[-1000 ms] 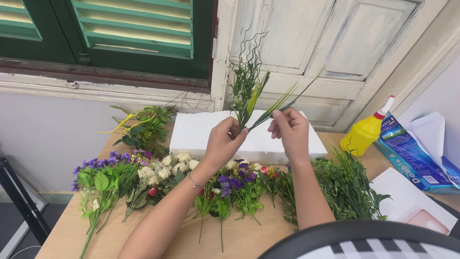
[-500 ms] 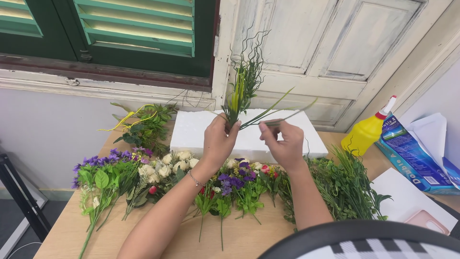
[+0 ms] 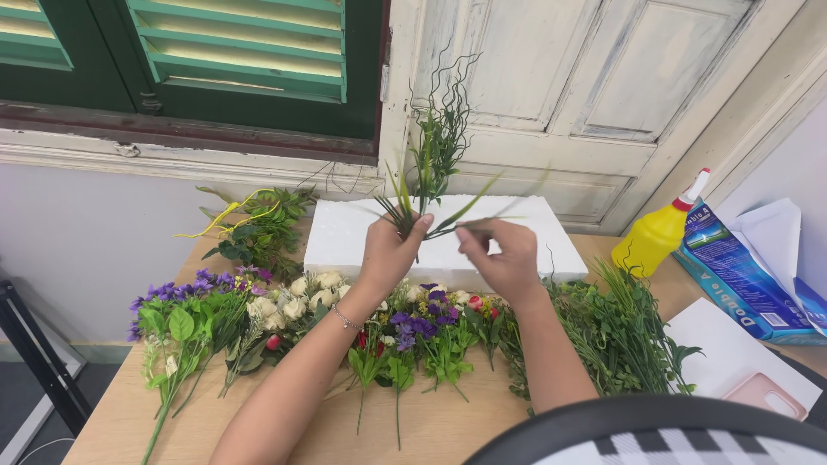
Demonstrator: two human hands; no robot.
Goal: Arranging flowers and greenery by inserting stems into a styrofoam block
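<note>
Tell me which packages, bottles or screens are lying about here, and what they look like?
Paper ream pack: far right, flat rectangular wrapper, blue with white and green print.
Squeeze bottle: left of the pack, yellow with a red-and-white nozzle.
Phone: lower right on white paper, pinkish, no lit screen visible.

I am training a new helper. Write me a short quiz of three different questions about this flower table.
1. True or false: the left hand holds a green grass sprig upright above the white foam block.
2. Which thing stands at the table's right, beside the paper ream? A) yellow squeeze bottle B) red vase C) scissors
3. Fill in: the right hand pinches one thin ____ of the sprig.

Key:
1. True
2. A
3. Blade (leaf), pulled out to the side
</note>
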